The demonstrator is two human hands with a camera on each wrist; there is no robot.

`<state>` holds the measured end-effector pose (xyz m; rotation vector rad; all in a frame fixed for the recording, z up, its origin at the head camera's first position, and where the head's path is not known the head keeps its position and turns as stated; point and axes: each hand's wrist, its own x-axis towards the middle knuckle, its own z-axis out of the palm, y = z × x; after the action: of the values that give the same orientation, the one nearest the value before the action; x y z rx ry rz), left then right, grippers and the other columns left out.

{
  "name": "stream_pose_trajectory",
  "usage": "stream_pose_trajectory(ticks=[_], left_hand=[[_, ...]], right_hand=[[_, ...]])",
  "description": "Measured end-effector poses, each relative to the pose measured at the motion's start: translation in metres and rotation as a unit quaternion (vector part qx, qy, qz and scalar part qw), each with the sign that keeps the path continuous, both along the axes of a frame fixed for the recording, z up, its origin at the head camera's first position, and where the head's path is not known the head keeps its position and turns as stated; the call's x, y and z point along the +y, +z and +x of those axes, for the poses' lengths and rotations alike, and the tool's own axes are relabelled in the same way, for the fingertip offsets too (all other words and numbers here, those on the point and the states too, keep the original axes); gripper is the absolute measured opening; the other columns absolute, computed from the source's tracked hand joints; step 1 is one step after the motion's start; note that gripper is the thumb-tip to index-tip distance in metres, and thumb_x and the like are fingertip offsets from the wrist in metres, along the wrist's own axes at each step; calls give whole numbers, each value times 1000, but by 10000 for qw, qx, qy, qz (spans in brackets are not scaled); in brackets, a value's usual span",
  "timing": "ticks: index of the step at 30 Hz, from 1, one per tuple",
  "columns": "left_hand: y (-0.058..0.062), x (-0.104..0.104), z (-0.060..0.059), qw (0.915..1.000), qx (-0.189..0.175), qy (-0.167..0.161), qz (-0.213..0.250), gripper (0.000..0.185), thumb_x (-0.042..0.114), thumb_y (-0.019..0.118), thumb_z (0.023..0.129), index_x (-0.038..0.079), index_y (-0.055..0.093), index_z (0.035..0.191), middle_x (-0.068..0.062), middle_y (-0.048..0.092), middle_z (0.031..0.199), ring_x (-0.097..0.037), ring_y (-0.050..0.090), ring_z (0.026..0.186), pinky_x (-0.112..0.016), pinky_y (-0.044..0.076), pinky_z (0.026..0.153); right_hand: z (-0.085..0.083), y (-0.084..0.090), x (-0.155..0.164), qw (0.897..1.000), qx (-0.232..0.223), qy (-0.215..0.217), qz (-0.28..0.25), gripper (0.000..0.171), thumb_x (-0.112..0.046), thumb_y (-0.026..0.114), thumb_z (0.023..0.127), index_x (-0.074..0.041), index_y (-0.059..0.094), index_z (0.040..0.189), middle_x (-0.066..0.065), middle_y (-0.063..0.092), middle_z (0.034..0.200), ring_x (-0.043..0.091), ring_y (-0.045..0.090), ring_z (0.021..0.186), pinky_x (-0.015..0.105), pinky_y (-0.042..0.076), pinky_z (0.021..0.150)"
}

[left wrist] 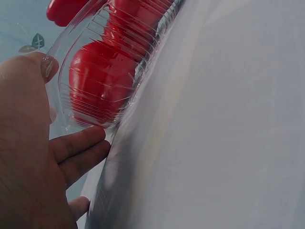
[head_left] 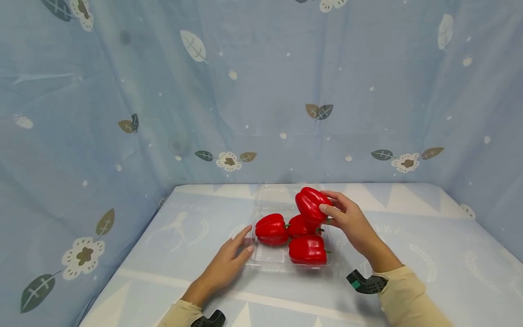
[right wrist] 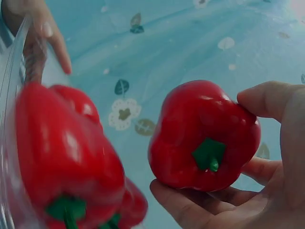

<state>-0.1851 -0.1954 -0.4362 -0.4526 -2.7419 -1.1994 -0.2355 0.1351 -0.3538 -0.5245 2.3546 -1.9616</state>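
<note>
A clear plastic clamshell tray (head_left: pixel 269 259) lies on the table with three red bell peppers in it: one at the left (head_left: pixel 271 229), one in the middle (head_left: pixel 300 225), one at the front (head_left: pixel 308 249). My right hand (head_left: pixel 347 218) grips a fourth red pepper (head_left: pixel 311 204) just above the tray; the right wrist view shows this pepper (right wrist: pixel 205 136) between thumb and fingers, green stem toward the camera. My left hand (head_left: pixel 230 259) lies with straight fingers against the tray's left edge (left wrist: pixel 86 95), fingertips (left wrist: pixel 90 138) touching the ribbed plastic wall.
The table (head_left: pixel 429 245) carries a pale blue cloth with white patterns. Blue floral curtains (head_left: pixel 122 113) close in the back and both sides. The tray's open lid (head_left: pixel 273 195) lies flat behind the peppers.
</note>
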Motion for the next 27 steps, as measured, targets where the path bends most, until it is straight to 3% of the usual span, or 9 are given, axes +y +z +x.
stream_pose_trajectory(ticks=[7, 17, 21, 27], left_hand=[[3, -1, -2, 10000, 17, 35, 50, 56, 39, 51, 98, 32, 30, 149, 3, 62, 126, -26, 43, 130, -59, 21, 110], [-1, 3, -1, 10000, -64, 51, 14, 57, 41, 51, 97, 32, 30, 149, 4, 61, 127, -25, 43, 130, -56, 18, 112], [-1, 3, -1, 9999, -77, 66, -9, 56, 39, 51, 97, 33, 30, 149, 4, 61, 127, -25, 43, 130, -58, 20, 111], [-1, 3, -2, 10000, 59, -18, 9, 57, 39, 51, 98, 31, 30, 149, 3, 62, 126, -25, 44, 130, -55, 18, 113]], right_hand=[[3, 5, -21, 9994, 111, 315, -105, 61, -36, 67, 88, -16, 43, 140, 8, 52, 132, 31, 53, 116, 49, 51, 89], [8, 3, -24, 9991, 108, 402, -12, 55, -33, 66, 89, -17, 46, 138, 8, 55, 130, 29, 57, 112, 50, 50, 89], [8, 2, -25, 9991, 127, 364, 147, 58, -33, 67, 88, -17, 45, 139, 8, 54, 129, 30, 56, 111, 46, 53, 85], [12, 1, -30, 9986, 128, 365, 362, 55, -33, 69, 87, -25, 48, 137, 7, 55, 127, 29, 56, 109, 41, 56, 80]])
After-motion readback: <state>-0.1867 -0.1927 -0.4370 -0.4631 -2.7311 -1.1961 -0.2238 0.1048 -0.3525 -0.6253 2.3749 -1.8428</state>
